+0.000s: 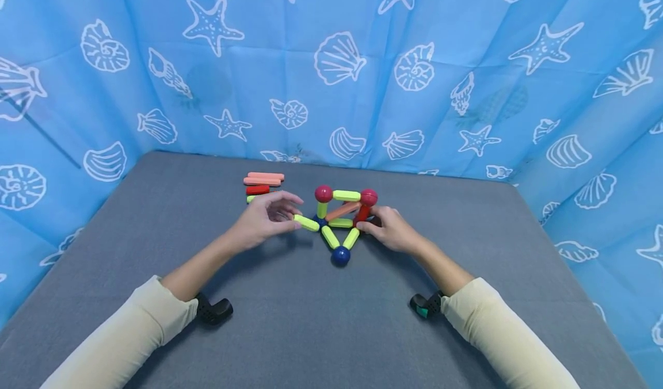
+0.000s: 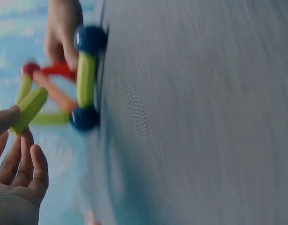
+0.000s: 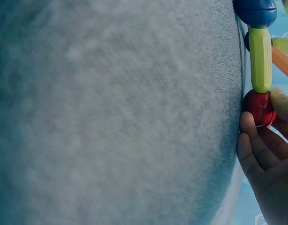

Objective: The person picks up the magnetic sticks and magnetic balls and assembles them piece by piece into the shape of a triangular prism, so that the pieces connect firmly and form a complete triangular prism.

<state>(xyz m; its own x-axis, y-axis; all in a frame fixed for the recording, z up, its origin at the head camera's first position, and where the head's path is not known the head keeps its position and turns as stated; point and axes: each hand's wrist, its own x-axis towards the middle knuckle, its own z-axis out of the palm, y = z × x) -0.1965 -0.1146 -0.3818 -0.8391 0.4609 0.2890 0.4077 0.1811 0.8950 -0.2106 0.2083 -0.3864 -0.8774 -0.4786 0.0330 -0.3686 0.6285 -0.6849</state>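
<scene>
My left hand (image 1: 259,221) pinches a yellow-green magnetic rod (image 1: 307,222) between thumb and fingers. That rod's far end overlaps the blue ball at the left corner of a ball-and-rod frame in the head view. With thumb and fingertips, my right hand (image 1: 396,231) grips a dark red ball (image 3: 258,107) at the frame's lower right corner. Two red balls top the frame, joined by a yellow-green rod (image 1: 346,195). An orange rod (image 1: 343,210) runs diagonally across it. At the front, two yellow-green rods meet at a blue ball (image 1: 340,255) low over the table.
Behind my left hand lie loose rods: orange ones (image 1: 262,181), a red one (image 1: 258,190) and a yellow-green one (image 1: 251,198) partly hidden by the hand. A blue shell-patterned curtain (image 1: 290,78) hangs at the back and sides of the grey table (image 1: 321,325).
</scene>
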